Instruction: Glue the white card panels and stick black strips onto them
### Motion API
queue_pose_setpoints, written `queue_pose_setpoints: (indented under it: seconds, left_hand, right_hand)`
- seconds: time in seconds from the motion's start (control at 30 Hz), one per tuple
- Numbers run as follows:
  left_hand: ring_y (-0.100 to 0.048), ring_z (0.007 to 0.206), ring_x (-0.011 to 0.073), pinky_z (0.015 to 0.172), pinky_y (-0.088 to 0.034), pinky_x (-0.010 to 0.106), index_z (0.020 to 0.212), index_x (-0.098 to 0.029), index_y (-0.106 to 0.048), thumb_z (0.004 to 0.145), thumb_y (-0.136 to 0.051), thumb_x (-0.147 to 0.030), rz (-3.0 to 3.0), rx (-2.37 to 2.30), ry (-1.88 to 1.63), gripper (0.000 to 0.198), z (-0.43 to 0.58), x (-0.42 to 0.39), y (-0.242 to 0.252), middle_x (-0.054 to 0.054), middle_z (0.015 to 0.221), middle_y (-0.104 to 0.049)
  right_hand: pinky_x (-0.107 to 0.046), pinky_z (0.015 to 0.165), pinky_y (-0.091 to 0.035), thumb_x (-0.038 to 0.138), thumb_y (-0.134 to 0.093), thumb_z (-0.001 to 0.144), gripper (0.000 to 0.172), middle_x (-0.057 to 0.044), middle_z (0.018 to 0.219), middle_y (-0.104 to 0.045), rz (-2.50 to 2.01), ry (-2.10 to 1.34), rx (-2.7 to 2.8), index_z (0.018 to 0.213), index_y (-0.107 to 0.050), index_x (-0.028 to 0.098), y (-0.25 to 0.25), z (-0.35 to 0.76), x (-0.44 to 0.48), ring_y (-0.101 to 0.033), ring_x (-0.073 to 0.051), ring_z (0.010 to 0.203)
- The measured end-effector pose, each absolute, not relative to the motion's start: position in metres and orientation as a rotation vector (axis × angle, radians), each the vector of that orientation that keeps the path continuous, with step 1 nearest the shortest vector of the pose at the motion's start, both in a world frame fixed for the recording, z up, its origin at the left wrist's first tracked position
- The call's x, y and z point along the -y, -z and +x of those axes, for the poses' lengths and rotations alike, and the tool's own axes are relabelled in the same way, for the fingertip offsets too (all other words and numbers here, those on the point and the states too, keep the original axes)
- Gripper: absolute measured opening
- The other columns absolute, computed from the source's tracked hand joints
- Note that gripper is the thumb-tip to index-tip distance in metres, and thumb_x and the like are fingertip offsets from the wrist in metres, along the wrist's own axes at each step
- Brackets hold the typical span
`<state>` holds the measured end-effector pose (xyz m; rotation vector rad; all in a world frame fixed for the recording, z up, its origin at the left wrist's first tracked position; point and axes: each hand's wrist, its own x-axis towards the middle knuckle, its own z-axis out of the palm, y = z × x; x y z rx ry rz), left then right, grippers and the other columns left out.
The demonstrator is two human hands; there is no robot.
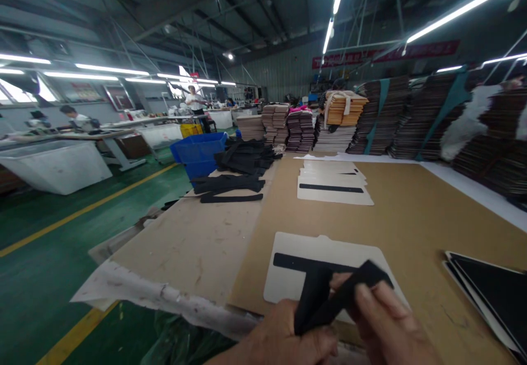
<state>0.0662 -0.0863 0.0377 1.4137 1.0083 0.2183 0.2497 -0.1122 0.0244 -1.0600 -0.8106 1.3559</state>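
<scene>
A folded black fabric strip (pixel 313 299) is held between my two hands near the table's front edge. My left hand (pixel 288 335) grips its lower part, fingers closed. My right hand (pixel 382 315) pinches the upper part between thumb and fingers. Beneath and beyond them lies a white panel (pixel 284 285) with rounded corners, a black band (pixel 292 260) across its upper part. Farther back, several overlapping white panels (pixel 308 194) lie on the brown board, the front one with a black band across it.
Black strips (pixel 247 159) are piled at the table's back left, beside a blue bin (pixel 197 153). Black and white panels (pixel 498 299) lie at right. Tall stacks of material (pixel 382 118) line the far edge. A person (pixel 193 100) stands in the distance.
</scene>
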Motion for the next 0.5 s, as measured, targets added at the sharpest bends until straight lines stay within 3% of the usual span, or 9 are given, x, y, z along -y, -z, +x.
queue_pose_setpoints:
  seconds: [0.07,0.1,0.17,0.27,0.37,0.5]
  left_hand:
    - [-0.05,0.06,0.0109,0.052,-0.034,0.021,0.089,-0.017,-0.067,0.087,-0.056,-0.05,1.562,-0.946,-0.106,0.036,0.052,0.084,-0.05,-0.002,0.069,-0.056]
    - [-0.051,0.063,0.0118,0.053,-0.035,0.022,0.093,-0.018,-0.067,0.087,-0.056,-0.048,1.654,-0.945,-0.051,0.032,0.045,0.082,-0.057,-0.002,0.071,-0.057]
    - [-0.054,0.068,0.0138,0.058,-0.037,0.024,0.091,-0.02,-0.067,0.088,-0.056,-0.042,1.881,-1.083,-0.004,0.025,0.034,0.076,-0.065,-0.001,0.074,-0.059]
    - [-0.057,0.082,0.0185,0.074,-0.044,0.031,0.084,-0.018,-0.062,0.08,-0.054,-0.019,2.268,-1.339,-0.106,0.009,0.027,0.06,-0.058,0.002,0.086,-0.062]
    - [-0.052,0.102,0.024,0.092,-0.045,0.04,0.097,-0.019,-0.061,0.072,-0.049,-0.006,2.558,-1.35,-0.218,0.03,0.029,0.035,-0.033,0.005,0.106,-0.059]
    - [-0.049,0.106,0.0268,0.095,-0.047,0.044,0.107,-0.016,-0.059,0.078,-0.047,-0.009,2.635,-1.382,-0.188,0.032,0.036,0.011,-0.004,0.009,0.114,-0.057]
  right_hand:
    - [-0.027,0.078,-0.059,0.053,-0.074,0.076,0.03,-0.005,0.091,-0.069,-1.032,-1.239,0.671,0.087,-0.069,0.025,-0.037,0.28,0.101,-0.067,-0.02,0.09]
    - [-0.025,0.077,-0.059,0.05,-0.074,0.077,0.026,-0.002,0.087,-0.068,-1.01,-1.197,0.638,0.086,-0.067,0.027,-0.044,0.296,0.095,-0.066,-0.018,0.085]
    - [-0.021,0.063,-0.058,0.045,-0.073,0.079,0.021,0.002,0.076,-0.062,-0.999,-1.203,0.719,0.086,-0.065,0.027,-0.059,0.324,0.081,-0.06,-0.012,0.066]
    - [-0.016,0.046,-0.047,0.046,-0.076,0.076,0.028,0.002,0.063,-0.055,-1.146,-1.38,1.066,0.089,-0.066,0.023,-0.079,0.337,0.056,-0.047,-0.008,0.051]
    - [-0.017,0.049,-0.044,0.05,-0.073,0.077,0.036,-0.001,0.071,-0.062,-1.36,-1.567,1.346,0.094,-0.066,0.02,-0.084,0.316,0.023,-0.051,-0.009,0.056]
    - [-0.016,0.045,-0.032,0.041,-0.063,0.083,0.026,0.001,0.073,-0.061,-1.517,-1.538,1.678,0.097,-0.064,0.019,-0.067,0.28,-0.021,-0.045,-0.006,0.053]
